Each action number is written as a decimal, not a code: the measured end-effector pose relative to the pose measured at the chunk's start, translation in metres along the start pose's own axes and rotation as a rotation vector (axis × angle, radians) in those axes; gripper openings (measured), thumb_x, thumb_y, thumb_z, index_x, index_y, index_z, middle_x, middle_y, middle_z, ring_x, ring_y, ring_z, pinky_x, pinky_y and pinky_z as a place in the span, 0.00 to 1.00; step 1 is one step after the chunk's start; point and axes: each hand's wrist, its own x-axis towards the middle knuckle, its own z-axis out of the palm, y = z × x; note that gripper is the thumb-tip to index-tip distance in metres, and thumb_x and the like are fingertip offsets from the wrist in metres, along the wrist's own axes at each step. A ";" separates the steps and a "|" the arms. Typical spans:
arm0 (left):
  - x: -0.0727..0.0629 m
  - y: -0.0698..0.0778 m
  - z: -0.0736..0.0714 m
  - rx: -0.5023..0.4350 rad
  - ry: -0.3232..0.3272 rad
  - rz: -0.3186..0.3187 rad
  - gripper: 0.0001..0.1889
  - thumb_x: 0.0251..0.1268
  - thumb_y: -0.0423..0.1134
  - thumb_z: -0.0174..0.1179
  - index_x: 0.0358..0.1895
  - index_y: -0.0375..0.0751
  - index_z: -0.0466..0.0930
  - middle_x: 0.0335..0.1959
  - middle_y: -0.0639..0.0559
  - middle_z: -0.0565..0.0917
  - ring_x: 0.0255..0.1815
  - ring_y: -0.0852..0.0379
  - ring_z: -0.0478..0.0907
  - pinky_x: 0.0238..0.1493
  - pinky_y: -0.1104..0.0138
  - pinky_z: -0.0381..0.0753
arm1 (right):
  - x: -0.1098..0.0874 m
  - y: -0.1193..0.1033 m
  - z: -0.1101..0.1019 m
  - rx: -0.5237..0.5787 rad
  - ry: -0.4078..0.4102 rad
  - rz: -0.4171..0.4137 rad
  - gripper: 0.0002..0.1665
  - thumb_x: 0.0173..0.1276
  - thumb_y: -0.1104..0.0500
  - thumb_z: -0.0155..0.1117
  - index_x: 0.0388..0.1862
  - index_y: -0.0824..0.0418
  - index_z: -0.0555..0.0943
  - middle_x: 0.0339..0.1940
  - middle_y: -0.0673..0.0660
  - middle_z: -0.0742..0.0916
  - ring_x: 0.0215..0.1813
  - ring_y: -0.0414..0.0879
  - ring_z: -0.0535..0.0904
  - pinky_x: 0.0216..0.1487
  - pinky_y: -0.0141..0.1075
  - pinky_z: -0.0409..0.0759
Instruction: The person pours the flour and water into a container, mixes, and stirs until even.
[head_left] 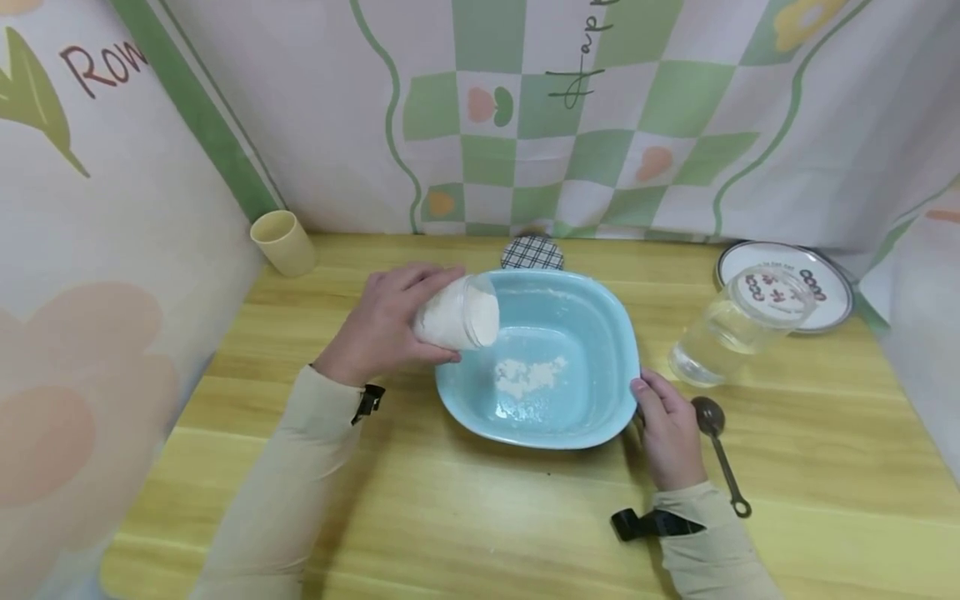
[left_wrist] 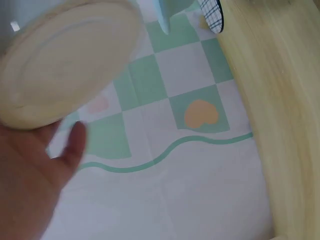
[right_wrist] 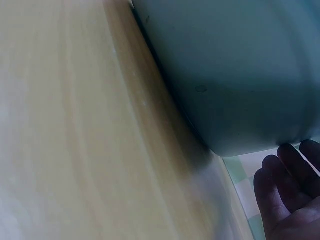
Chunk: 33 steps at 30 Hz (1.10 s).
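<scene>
My left hand (head_left: 382,321) grips a clear jar (head_left: 444,317) of white powder. The jar is tipped on its side over the left rim of a light blue basin (head_left: 536,438), its mouth facing right. A patch of white powder (head_left: 528,377) lies on the basin floor. In the left wrist view the round base of the jar (left_wrist: 70,62) shows above the thumb. With my right hand (head_left: 670,429) I hold the basin's right edge, and the right wrist view has fingertips (right_wrist: 286,150) against the outer wall of the basin (right_wrist: 240,75).
Right of the basin stand a clear jug of liquid (head_left: 708,342) and a dark measuring spoon (head_left: 722,454). A white plate (head_left: 828,312) is partly behind the jug. At the back are a checked round object (head_left: 532,252) and, far left, a yellow cup (head_left: 288,248). Printed cloth borders the table.
</scene>
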 end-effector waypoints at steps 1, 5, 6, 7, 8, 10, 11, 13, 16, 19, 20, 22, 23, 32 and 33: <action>0.000 0.000 0.000 0.007 -0.024 -0.006 0.52 0.37 0.60 0.81 0.73 0.55 0.70 0.63 0.51 0.77 0.61 0.49 0.73 0.57 0.51 0.68 | 0.000 0.000 0.001 0.003 0.000 0.000 0.25 0.79 0.56 0.54 0.65 0.74 0.75 0.49 0.44 0.86 0.52 0.35 0.83 0.53 0.24 0.80; -0.002 0.001 -0.002 0.027 -0.082 -0.029 0.52 0.38 0.61 0.81 0.74 0.56 0.69 0.63 0.51 0.77 0.61 0.49 0.73 0.58 0.51 0.67 | 0.001 -0.001 0.002 0.008 0.000 0.003 0.25 0.79 0.57 0.54 0.65 0.74 0.75 0.48 0.44 0.86 0.51 0.35 0.83 0.53 0.25 0.80; -0.003 0.001 -0.002 0.033 -0.082 -0.031 0.52 0.38 0.61 0.81 0.74 0.56 0.69 0.63 0.51 0.77 0.61 0.49 0.73 0.58 0.51 0.67 | 0.001 -0.001 0.002 0.009 0.000 0.003 0.25 0.79 0.57 0.54 0.65 0.74 0.75 0.48 0.44 0.86 0.51 0.35 0.83 0.53 0.25 0.80; -0.003 0.002 -0.002 0.036 -0.080 -0.028 0.52 0.38 0.60 0.81 0.73 0.56 0.69 0.63 0.50 0.77 0.61 0.48 0.73 0.57 0.51 0.67 | 0.001 -0.001 0.002 0.010 0.002 0.005 0.25 0.79 0.57 0.54 0.65 0.74 0.75 0.48 0.44 0.86 0.51 0.35 0.83 0.53 0.25 0.80; -0.003 0.002 -0.002 0.041 -0.078 -0.025 0.52 0.38 0.61 0.81 0.73 0.56 0.70 0.63 0.50 0.77 0.61 0.48 0.73 0.57 0.51 0.68 | 0.001 -0.001 0.001 0.010 0.004 0.007 0.25 0.79 0.57 0.54 0.65 0.74 0.75 0.48 0.44 0.86 0.51 0.35 0.83 0.53 0.25 0.80; -0.002 0.003 -0.002 0.063 -0.076 -0.016 0.52 0.38 0.61 0.81 0.73 0.56 0.70 0.63 0.50 0.77 0.61 0.48 0.74 0.57 0.51 0.68 | 0.001 -0.001 0.001 0.008 0.008 0.006 0.25 0.79 0.57 0.54 0.65 0.74 0.75 0.48 0.44 0.86 0.51 0.35 0.83 0.53 0.24 0.81; -0.001 0.003 -0.002 0.072 -0.077 -0.010 0.51 0.39 0.61 0.80 0.73 0.57 0.69 0.63 0.50 0.77 0.61 0.48 0.73 0.57 0.51 0.68 | 0.001 -0.001 0.001 0.008 0.011 0.005 0.25 0.79 0.57 0.54 0.65 0.74 0.75 0.48 0.44 0.86 0.51 0.35 0.83 0.53 0.24 0.80; 0.000 0.004 -0.001 0.078 -0.069 -0.005 0.51 0.39 0.61 0.80 0.74 0.56 0.69 0.64 0.50 0.77 0.62 0.47 0.73 0.58 0.51 0.69 | 0.001 -0.001 0.000 0.006 0.015 0.005 0.25 0.79 0.57 0.54 0.65 0.74 0.75 0.48 0.44 0.86 0.51 0.35 0.83 0.52 0.24 0.81; -0.001 0.004 0.001 0.092 -0.057 -0.002 0.51 0.39 0.61 0.80 0.73 0.57 0.70 0.63 0.50 0.77 0.62 0.48 0.73 0.58 0.51 0.69 | 0.000 -0.001 0.000 0.012 0.008 0.004 0.25 0.79 0.58 0.54 0.65 0.74 0.75 0.48 0.43 0.86 0.51 0.35 0.83 0.53 0.25 0.81; -0.002 0.003 0.003 0.097 -0.055 0.009 0.51 0.39 0.61 0.80 0.73 0.57 0.70 0.63 0.50 0.77 0.62 0.47 0.73 0.57 0.51 0.69 | 0.000 -0.001 0.001 0.024 -0.001 0.007 0.25 0.79 0.58 0.54 0.65 0.74 0.74 0.47 0.41 0.86 0.51 0.34 0.83 0.53 0.25 0.80; -0.002 0.002 0.004 0.102 -0.056 0.015 0.51 0.39 0.61 0.80 0.73 0.57 0.70 0.62 0.51 0.77 0.62 0.47 0.73 0.56 0.51 0.69 | 0.000 -0.001 0.001 0.028 -0.005 0.007 0.25 0.79 0.58 0.54 0.65 0.74 0.74 0.47 0.40 0.86 0.51 0.34 0.83 0.53 0.24 0.80; -0.002 0.002 0.005 0.107 -0.054 0.024 0.51 0.39 0.61 0.80 0.73 0.57 0.70 0.62 0.51 0.77 0.61 0.47 0.74 0.56 0.51 0.69 | 0.000 0.000 0.001 0.033 -0.007 0.006 0.24 0.79 0.58 0.54 0.65 0.74 0.74 0.48 0.40 0.86 0.51 0.33 0.83 0.53 0.24 0.80; -0.002 0.001 0.005 0.110 -0.054 0.029 0.51 0.39 0.61 0.80 0.73 0.57 0.70 0.62 0.51 0.77 0.61 0.47 0.74 0.56 0.51 0.69 | 0.000 0.000 0.001 0.032 -0.006 0.004 0.24 0.79 0.58 0.54 0.65 0.74 0.74 0.48 0.40 0.86 0.51 0.33 0.83 0.54 0.24 0.80; -0.002 0.003 0.005 0.123 -0.027 0.080 0.52 0.36 0.59 0.82 0.73 0.58 0.71 0.61 0.52 0.78 0.60 0.46 0.75 0.55 0.51 0.69 | 0.000 0.000 0.001 0.054 -0.014 0.009 0.25 0.79 0.58 0.54 0.66 0.75 0.73 0.48 0.40 0.86 0.51 0.33 0.83 0.53 0.25 0.80; -0.001 0.003 0.005 0.124 -0.028 0.086 0.52 0.36 0.59 0.82 0.73 0.57 0.71 0.61 0.51 0.78 0.60 0.46 0.75 0.55 0.51 0.69 | 0.000 0.000 0.001 0.056 -0.014 0.009 0.25 0.79 0.58 0.54 0.66 0.75 0.73 0.48 0.40 0.86 0.51 0.33 0.83 0.53 0.25 0.80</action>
